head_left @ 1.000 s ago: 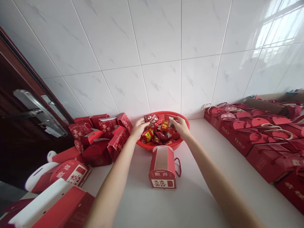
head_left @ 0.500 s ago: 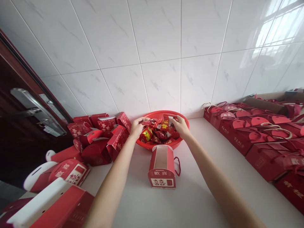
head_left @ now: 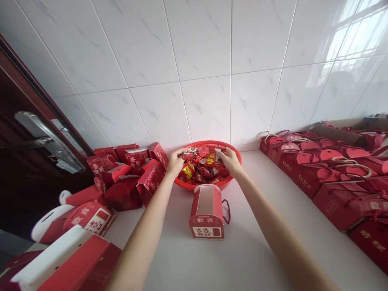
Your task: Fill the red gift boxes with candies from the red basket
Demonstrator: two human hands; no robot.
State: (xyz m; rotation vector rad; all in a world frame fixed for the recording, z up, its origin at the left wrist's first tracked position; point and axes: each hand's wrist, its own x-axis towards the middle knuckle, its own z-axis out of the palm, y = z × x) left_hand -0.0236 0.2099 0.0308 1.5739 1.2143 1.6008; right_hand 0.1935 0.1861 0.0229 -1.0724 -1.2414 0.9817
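Observation:
A red plastic basket (head_left: 209, 144) of wrapped candies (head_left: 207, 172) stands against the wall. Over its left side, my left hand (head_left: 176, 162) is closed, thumb and fingers pinching a red candy wrapper (head_left: 190, 153). My right hand (head_left: 230, 161) reaches over the right side, fingers closed on the end of a red candy packet with gold print (head_left: 211, 158). A yellow packet (head_left: 188, 171) lies among the candies near my left hand. Just in front of the basket, between my forearms, a red gift box (head_left: 207, 221) stands with its top flaps apart and a cord handle at its right.
Several red boxes with flaps up (head_left: 124, 190) crowd the left, beside a dark door with a metal handle (head_left: 50, 139). Rows of closed red boxes with cords (head_left: 306, 161) line the right. White tiled wall (head_left: 206, 109) rises behind the counter (head_left: 242, 258).
Both hands stay over the basket, almost in the same place. The view shifts very slightly; the boxes have not moved.

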